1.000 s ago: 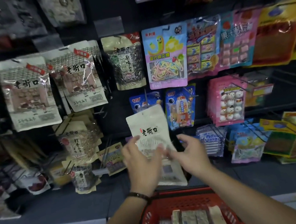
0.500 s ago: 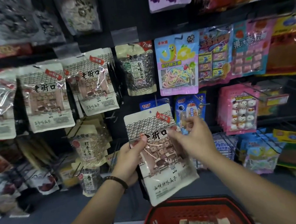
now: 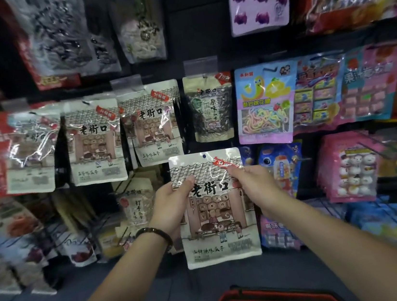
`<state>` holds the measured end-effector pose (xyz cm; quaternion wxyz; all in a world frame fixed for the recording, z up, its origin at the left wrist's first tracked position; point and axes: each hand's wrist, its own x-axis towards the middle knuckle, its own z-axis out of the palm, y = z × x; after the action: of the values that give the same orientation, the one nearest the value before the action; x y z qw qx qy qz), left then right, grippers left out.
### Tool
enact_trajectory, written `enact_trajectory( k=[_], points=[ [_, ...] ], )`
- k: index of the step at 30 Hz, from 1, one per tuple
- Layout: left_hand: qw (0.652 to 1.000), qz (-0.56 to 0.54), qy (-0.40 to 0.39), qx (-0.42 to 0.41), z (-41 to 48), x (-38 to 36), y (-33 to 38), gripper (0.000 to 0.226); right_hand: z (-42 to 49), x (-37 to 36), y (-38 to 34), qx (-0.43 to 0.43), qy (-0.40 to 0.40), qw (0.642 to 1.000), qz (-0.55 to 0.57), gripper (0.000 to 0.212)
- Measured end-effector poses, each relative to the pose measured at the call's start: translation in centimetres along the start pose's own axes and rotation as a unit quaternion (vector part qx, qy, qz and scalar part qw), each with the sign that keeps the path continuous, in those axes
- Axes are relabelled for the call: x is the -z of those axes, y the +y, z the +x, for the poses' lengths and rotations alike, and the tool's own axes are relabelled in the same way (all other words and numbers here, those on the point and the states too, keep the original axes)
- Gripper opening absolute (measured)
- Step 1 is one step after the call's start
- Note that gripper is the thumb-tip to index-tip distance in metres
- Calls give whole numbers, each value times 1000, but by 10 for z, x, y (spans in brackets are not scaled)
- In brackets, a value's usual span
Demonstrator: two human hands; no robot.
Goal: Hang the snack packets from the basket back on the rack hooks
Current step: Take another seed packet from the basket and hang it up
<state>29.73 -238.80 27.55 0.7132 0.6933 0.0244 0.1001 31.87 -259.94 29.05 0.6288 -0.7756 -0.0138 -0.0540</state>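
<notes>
One cream sunflower-seed packet (image 3: pixel 218 223) is held upright in front of the black rack (image 3: pixel 192 37), with its printed face towards the camera, above the rim of one red basket (image 3: pixel 274 297) at the bottom edge. Two hands hold it. The left hand (image 3: pixel 170 205) grips the packet's left edge with the thumb pressed on the front and the other fingers curled behind. The right hand (image 3: pixel 256 183) pinches the upper right edge just below the red corner label. A dark bead bracelet (image 3: pixel 156 234) circles the left wrist. The packet's top edge sits just under a row of hanging packets. In that row three cream packets of similar design (image 3: pixel 95 143) hang side by side to the upper left, and one darker seed packet (image 3: pixel 209 109) hangs directly above. One pastel candy packet (image 3: pixel 265 106) hangs to its right. The basket's contents are out of view.
</notes>
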Motion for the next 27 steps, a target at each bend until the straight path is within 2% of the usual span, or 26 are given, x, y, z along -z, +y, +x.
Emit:
enact_trajectory(
  k=[3, 5, 7, 9, 12, 15, 20, 27],
  points=[
    [999, -15, 36, -6, 7, 4, 28, 105, 17, -22, -22, 48, 17, 998, -25, 52],
    [996, -7, 89, -12, 23, 13, 39, 102, 32, -38, -41, 85, 34, 995, -39, 51],
    [991, 7, 131, -14, 44, 24, 51, 98, 49, -54, -62, 113, 40, 991, -59, 61],
    [987, 27, 154, -39, 63, 35, 64, 101, 66, -68, -82, 136, 37, 988, -67, 64],
    [973, 40, 217, -71, 92, 51, 80, 60, 89, -88, -105, 167, 49, 979, -108, 58],
    [957, 71, 259, -107, 124, 66, 88, 72, 114, -107, -122, 182, 55, 969, -158, 62],
    [954, 43, 271, -124, 166, 81, 102, 42, 141, -128, -145, 191, 57, 971, -128, 57],
    [931, 91, 299, -186, 190, 97, 121, 29, 164, -152, -166, 264, 83, 955, -107, 56]
  ],
)
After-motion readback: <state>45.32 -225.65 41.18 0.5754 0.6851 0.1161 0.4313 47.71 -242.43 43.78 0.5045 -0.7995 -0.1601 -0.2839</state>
